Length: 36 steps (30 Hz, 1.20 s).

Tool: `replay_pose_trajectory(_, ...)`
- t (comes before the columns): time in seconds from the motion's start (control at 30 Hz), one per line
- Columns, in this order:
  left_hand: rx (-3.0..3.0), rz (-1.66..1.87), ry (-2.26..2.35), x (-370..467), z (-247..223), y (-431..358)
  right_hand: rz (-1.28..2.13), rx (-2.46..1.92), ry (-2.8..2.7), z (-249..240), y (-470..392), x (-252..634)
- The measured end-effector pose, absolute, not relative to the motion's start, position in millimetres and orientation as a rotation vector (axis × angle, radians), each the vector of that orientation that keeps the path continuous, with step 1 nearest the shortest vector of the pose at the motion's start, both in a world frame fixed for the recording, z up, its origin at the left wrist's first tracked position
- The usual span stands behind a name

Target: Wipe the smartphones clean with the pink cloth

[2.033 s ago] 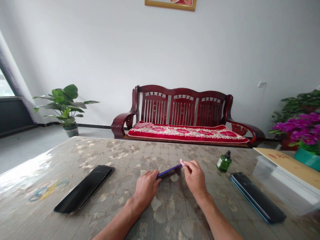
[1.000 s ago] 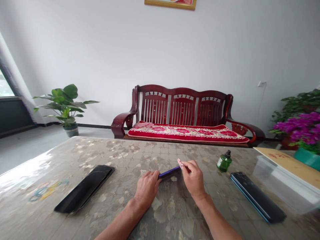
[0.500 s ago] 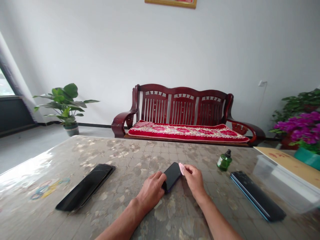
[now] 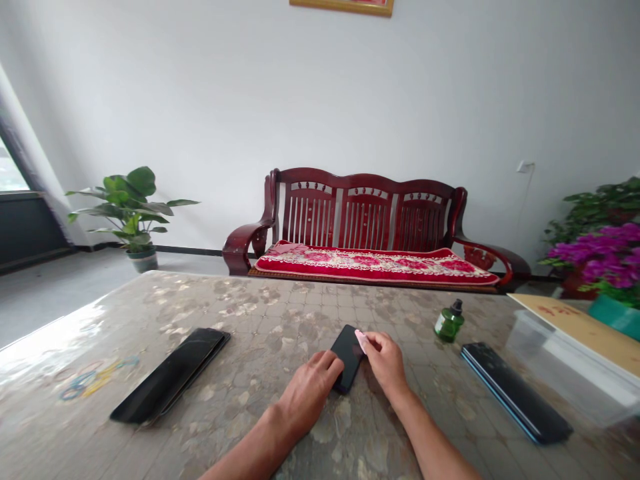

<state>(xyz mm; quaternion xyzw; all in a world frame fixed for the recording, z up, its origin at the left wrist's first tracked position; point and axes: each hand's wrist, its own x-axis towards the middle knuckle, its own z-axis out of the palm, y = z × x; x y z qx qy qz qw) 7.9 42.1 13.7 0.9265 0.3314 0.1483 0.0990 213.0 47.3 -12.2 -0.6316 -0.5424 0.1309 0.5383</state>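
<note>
A black smartphone (image 4: 347,345) lies face up on the patterned table, its long side slightly slanted. My left hand (image 4: 313,383) grips its lower left edge, the fingers curled over onto the screen and the thumb hidden. Between the thumb and fingers of my right hand (image 4: 387,360) is a small pink cloth (image 4: 360,340), which touches the screen near the upper right edge. Whether it is cloth or paper is hard to make out at this size.
Black phones or flat slabs (image 4: 173,377) lie stacked at left, beside coloured rubber bands (image 4: 93,380). To the right are a green pump bottle (image 4: 450,323), more stacked phones (image 4: 515,390) and a clear plastic box (image 4: 545,363) under a tan board. A wooden bench (image 4: 365,213) stands beyond the table.
The phone has turned a little more upright in view. My left hand has shifted slightly right, farther over the screen; the pink cloth has moved slightly left and down onto it.
</note>
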Motion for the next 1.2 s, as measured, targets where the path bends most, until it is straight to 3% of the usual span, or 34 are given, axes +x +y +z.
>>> replay_pose_trajectory(1.2, 2.81, 0.2, 0.996, 31, 18, 5, 0.204, -1.536, -1.381, -17, 46, 212)
